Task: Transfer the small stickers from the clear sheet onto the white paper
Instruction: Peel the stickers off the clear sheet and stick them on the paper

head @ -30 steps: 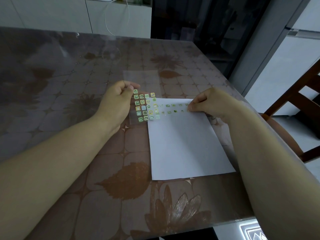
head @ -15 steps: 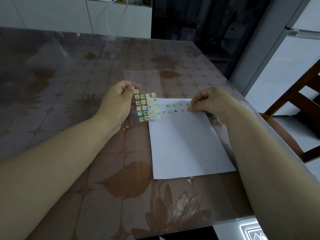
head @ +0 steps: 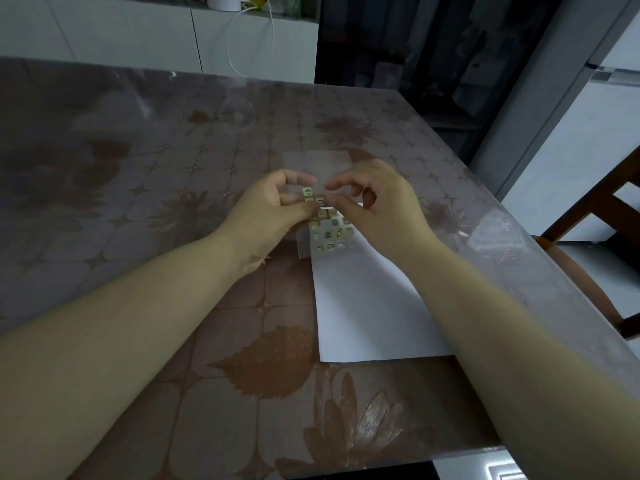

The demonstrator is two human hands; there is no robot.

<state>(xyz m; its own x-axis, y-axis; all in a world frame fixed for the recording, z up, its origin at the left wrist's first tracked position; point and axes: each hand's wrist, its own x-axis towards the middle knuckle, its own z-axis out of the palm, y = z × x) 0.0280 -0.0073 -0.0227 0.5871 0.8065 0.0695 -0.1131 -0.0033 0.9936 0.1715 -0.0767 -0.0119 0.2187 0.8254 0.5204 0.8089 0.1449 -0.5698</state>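
Left hand (head: 266, 213) pinches the clear plastic sheet (head: 306, 249) over the white rectangular paper (head: 367, 306) on the brown patterned desk (head: 138, 168). The right hand (head: 377, 206) curls at an upper sticker, grip unclear. Many small green stickers (head: 329, 235) await transfer.

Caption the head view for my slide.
Left hand holds the clear sticker sheet over the white paper as right hand reaches for a top sticker.

Your left hand (head: 266, 211) and right hand (head: 384, 209) are bare, and both your forearms are bare too, uncovered down to the picture's edge.
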